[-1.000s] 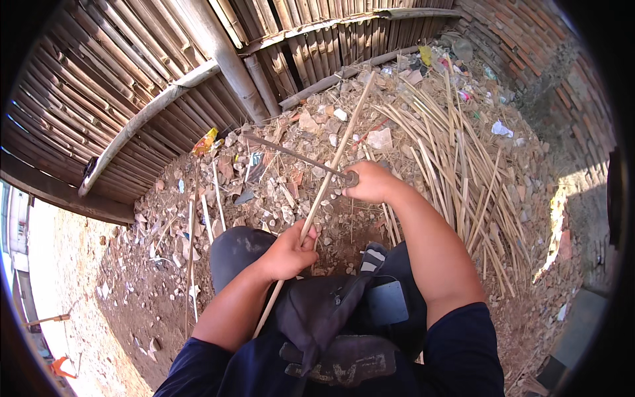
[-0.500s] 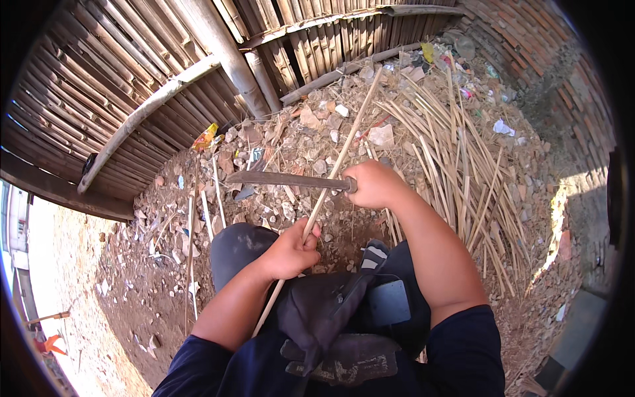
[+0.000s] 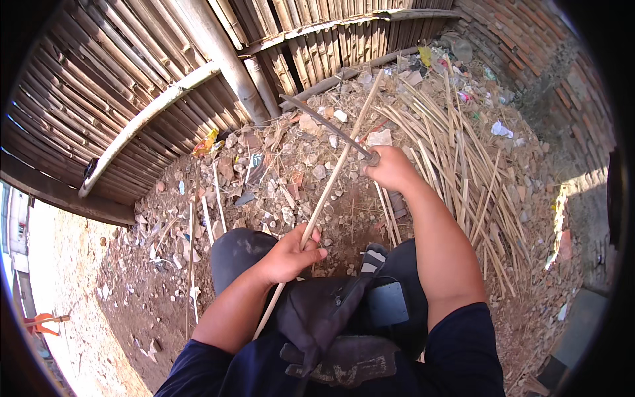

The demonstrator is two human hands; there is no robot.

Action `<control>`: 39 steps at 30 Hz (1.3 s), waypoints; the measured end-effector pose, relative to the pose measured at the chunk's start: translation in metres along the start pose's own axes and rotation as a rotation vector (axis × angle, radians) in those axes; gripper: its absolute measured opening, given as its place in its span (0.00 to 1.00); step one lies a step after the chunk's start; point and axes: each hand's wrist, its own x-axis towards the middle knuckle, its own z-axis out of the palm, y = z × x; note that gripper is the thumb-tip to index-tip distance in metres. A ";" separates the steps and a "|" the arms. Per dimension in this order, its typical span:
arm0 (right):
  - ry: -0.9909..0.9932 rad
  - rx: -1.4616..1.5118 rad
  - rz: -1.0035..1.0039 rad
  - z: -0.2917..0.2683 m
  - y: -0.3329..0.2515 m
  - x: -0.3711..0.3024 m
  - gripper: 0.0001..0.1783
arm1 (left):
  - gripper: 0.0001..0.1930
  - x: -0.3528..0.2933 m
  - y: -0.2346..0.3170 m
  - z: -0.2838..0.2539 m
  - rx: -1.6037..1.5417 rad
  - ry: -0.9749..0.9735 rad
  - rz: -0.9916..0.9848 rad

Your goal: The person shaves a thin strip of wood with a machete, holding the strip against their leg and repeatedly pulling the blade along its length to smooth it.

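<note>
My left hand (image 3: 291, 255) is closed around the lower part of a long, pale bamboo strip (image 3: 329, 185), which slants from my lap up and away to the right. In my right hand (image 3: 393, 170) is the handle of a machete (image 3: 324, 124), its dark blade pointing away to the left. The blade crosses the strip in its upper half, close to my right fist; whether its edge bites into the strip I cannot tell. A dark cloth (image 3: 317, 311) lies over my lap, and a blue-grey rectangular object (image 3: 389, 304) rests at my right thigh.
A loose heap of bamboo strips (image 3: 463, 178) lies to the right on stony ground. Several thin strips (image 3: 217, 198) lie left of my knee. A bamboo wall (image 3: 119, 99) stands ahead and left, with a brick wall (image 3: 529, 40) to the right. Litter and rubble cover the ground.
The machete has moved farther along the strip, away from me, and its tip has swung upward. My left thumb has shifted on the strip, while that hand stays in nearly the same place.
</note>
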 end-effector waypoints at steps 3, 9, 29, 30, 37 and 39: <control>0.070 -0.024 -0.049 -0.004 -0.002 -0.008 0.29 | 0.16 0.004 0.006 0.002 -0.181 0.009 -0.149; 0.114 0.021 -0.194 -0.007 0.006 -0.021 0.23 | 0.12 0.009 0.014 0.004 -0.138 0.142 -0.142; -0.085 -0.177 -0.244 0.018 -0.034 -0.033 0.18 | 0.11 0.010 0.011 0.006 -0.127 0.204 -0.125; -0.064 -0.250 -0.341 0.025 -0.039 -0.039 0.17 | 0.10 0.010 0.009 0.005 -0.027 0.223 -0.133; -0.062 -0.053 -0.299 0.031 -0.017 -0.015 0.21 | 0.17 0.005 0.008 0.007 0.100 0.192 0.015; 0.035 -0.060 -0.343 0.033 -0.022 -0.019 0.19 | 0.17 0.005 0.007 0.004 0.093 0.173 -0.004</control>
